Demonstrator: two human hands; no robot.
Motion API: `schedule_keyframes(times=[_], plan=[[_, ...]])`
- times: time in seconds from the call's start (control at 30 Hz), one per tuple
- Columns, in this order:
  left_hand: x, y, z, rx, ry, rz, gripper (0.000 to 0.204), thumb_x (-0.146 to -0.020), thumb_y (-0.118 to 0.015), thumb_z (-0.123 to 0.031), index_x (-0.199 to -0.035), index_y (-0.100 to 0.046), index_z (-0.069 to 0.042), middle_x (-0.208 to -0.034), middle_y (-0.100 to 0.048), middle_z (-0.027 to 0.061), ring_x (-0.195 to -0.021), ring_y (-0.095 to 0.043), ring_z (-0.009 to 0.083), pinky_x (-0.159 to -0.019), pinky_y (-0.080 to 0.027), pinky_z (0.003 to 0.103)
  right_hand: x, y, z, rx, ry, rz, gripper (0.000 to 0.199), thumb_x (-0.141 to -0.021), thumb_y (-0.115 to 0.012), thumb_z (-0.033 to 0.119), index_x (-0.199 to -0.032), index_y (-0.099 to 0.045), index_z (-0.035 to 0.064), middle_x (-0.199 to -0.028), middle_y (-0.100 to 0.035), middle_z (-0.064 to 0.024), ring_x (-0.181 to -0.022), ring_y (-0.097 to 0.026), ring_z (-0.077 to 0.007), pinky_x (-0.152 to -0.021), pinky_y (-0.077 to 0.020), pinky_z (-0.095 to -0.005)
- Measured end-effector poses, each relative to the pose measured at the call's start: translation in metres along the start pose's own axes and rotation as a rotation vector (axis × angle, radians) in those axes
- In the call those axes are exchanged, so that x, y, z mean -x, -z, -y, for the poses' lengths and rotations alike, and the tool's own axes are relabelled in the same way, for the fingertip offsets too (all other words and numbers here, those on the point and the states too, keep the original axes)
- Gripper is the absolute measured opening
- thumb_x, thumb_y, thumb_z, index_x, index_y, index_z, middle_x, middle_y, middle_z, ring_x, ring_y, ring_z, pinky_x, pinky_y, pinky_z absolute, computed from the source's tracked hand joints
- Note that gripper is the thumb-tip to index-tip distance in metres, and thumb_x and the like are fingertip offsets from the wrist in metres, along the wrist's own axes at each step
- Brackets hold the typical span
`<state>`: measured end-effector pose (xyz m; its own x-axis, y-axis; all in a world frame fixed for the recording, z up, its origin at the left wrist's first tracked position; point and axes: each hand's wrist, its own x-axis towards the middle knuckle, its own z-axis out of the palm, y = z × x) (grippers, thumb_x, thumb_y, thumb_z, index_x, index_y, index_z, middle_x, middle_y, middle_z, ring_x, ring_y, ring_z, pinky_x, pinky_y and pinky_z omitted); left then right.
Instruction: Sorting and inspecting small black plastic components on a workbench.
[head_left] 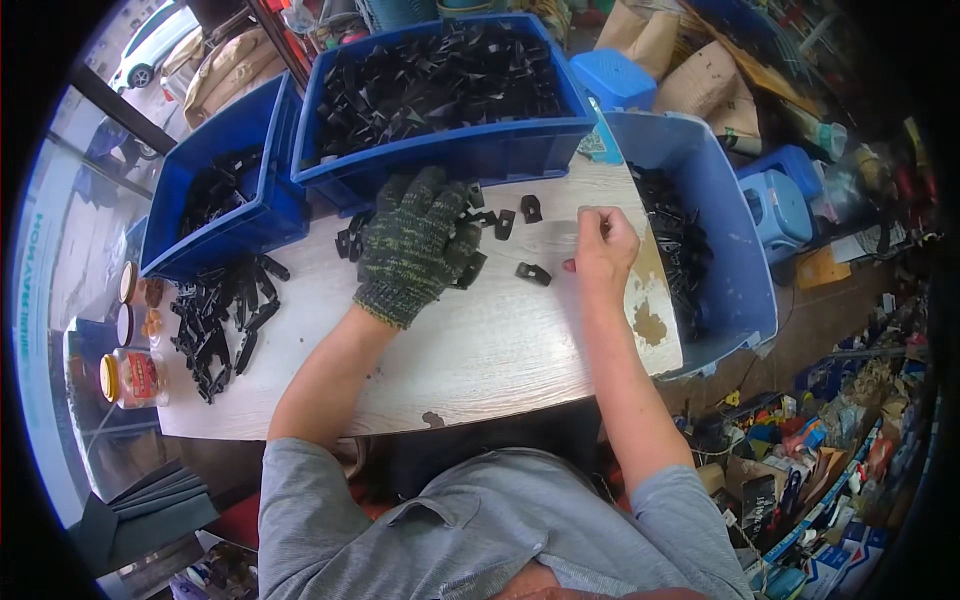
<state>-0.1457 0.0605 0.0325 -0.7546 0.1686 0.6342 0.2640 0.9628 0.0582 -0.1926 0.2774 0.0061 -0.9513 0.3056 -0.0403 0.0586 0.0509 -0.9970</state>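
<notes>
My left hand (412,240), in a dark green knitted glove, lies with fingers stretched out over small black plastic parts on the pale table (480,345). Some of those parts stick out from under its edges. Bare and curled closed, my right hand (605,243) rests on the table to the right; what its fingers hold, if anything, is hidden. Between the hands lie several loose black parts with a hole, among them one black part (534,273) nearest me and another black part (531,208) farther back.
A large blue bin (450,150) full of black parts stands behind my hands. Left of it is a smaller blue bin (225,215), with a pile of long black pieces (212,340) before it. Jars (133,378) line the left edge. A lighter blue tub (745,290) stands beyond the right edge.
</notes>
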Motion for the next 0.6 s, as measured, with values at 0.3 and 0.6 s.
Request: schedule_keyframes(times=[0.3, 0.6], plan=[[-0.023, 0.006, 0.01, 0.138, -0.032, -0.12, 0.026, -0.082, -0.072, -0.014, -0.108, -0.071, -0.01, -0.113, -0.068, 0.0128, -0.098, -0.066, 0.0324, -0.085, -0.053, 0.044, -0.001, -0.002, 0.0, 0.006, 0.004, -0.016, 0.023, -0.089, -0.063, 0.019, -0.083, -0.061, -0.0031, -0.066, -0.055, -0.0026, -0.053, -0.05, -0.0096, -0.04, -0.0497, -0.029], [-0.134, 0.019, 0.041, -0.091, 0.019, -0.148, 0.051, -0.087, -0.069, -0.045, -0.126, -0.064, -0.011, -0.125, -0.063, 0.0169, -0.119, -0.057, 0.0329, -0.104, -0.043, 0.046, 0.0, 0.002, -0.004, 0.022, -0.012, 0.016, 0.019, -0.09, -0.063, 0.02, -0.084, -0.062, 0.0021, -0.071, -0.055, -0.0003, -0.057, -0.05, -0.008, -0.042, -0.051, -0.0275]])
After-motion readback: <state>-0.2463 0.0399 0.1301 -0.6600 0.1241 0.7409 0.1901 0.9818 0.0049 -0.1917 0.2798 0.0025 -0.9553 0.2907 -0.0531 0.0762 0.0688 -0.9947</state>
